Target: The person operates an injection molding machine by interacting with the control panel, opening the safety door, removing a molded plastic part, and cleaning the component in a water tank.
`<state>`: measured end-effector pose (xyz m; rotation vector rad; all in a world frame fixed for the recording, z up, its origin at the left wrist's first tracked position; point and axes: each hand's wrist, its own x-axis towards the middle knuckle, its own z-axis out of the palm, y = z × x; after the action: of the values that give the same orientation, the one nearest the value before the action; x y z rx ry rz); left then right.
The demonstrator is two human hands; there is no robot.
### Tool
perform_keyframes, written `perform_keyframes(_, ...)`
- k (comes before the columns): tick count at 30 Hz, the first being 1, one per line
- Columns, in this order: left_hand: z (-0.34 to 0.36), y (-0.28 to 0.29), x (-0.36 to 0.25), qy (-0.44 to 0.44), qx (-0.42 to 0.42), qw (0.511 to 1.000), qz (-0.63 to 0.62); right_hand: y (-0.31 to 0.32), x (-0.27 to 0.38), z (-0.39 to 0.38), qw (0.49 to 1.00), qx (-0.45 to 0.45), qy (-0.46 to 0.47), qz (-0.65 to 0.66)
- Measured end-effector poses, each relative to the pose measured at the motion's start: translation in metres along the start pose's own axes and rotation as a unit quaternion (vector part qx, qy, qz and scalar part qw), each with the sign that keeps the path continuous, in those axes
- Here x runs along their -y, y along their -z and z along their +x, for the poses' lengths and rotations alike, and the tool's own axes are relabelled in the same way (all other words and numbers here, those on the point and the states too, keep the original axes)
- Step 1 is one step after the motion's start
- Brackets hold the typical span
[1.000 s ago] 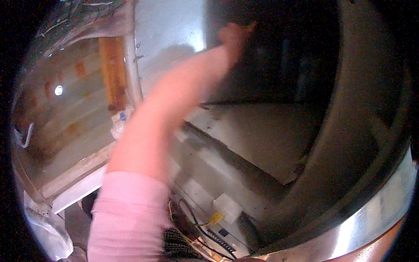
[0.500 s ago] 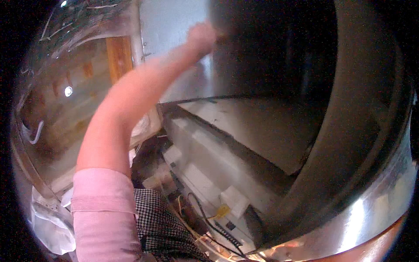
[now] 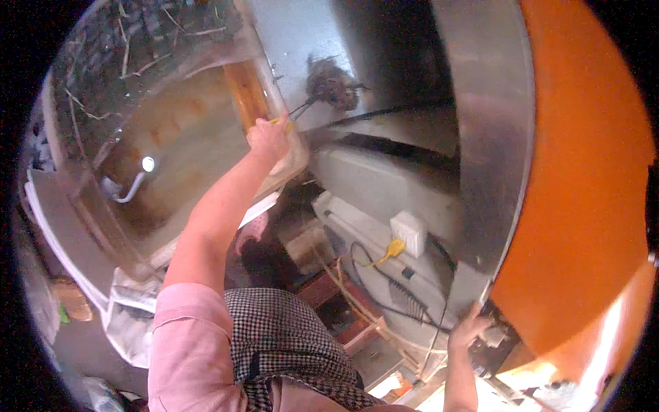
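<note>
Head view: the dark prong ends of the yellow-handled tool point(image 3: 275, 121) are lost against the brown tangled clump point(image 3: 333, 84); I cannot tell whether they pinch it.
Left hand point(image 3: 269, 140): closed around the tool's handle, hiding most of it.
Clump: up and right of the left hand, before a pale metal panel point(image 3: 292, 41).
Right hand point(image 3: 469, 328): at the lower edge of the curved metal band point(image 3: 491, 137), fingertips hard to make out; I cannot tell whether they grip.
Dark recess point(image 3: 405, 62): right of the clump, its depth unreadable.
White box point(image 3: 410, 232): between the hands, a yellow plug point(image 3: 395, 248) beside it.
Orange surface point(image 3: 583, 172): right of the right hand, the band standing between it and the left hand.
Count: two hands, one tool, one clump, one box, one plug.
</note>
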<state>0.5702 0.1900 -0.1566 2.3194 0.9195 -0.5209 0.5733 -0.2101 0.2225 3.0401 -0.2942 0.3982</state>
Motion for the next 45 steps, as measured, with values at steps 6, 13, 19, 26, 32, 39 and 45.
perform_keyframes(6,-0.113,0.036,0.037,-0.015,0.140,0.987,-0.083,-0.001,0.016,0.007,0.996,0.024,0.048,-0.064)
perform_keyframes(13,-0.314,0.007,0.057,-0.018,0.280,0.939,-0.202,-0.018,0.018,0.010,0.952,-0.146,0.220,-0.156)
perform_keyframes(19,-0.377,-0.096,0.049,-0.041,0.428,0.900,-0.064,0.016,0.031,-0.057,0.937,-0.162,0.273,0.145)
perform_keyframes(26,-0.375,-0.188,-0.035,-0.074,0.494,0.862,0.085,-0.106,-0.093,-0.294,0.865,0.419,-0.015,0.276)
perform_keyframes(32,-0.339,-0.205,-0.113,-0.092,0.417,0.896,0.126,-0.218,-0.157,-0.323,0.646,0.462,-0.403,0.454)
perform_keyframes(39,-0.335,-0.258,-0.093,-0.212,0.263,0.928,0.157,-0.293,-0.161,-0.306,0.385,0.414,-0.550,0.614)
perform_keyframes(45,-0.370,-0.232,-0.059,-0.252,0.223,0.928,0.163,-0.239,-0.154,-0.311,0.476,0.407,-0.486,0.610)
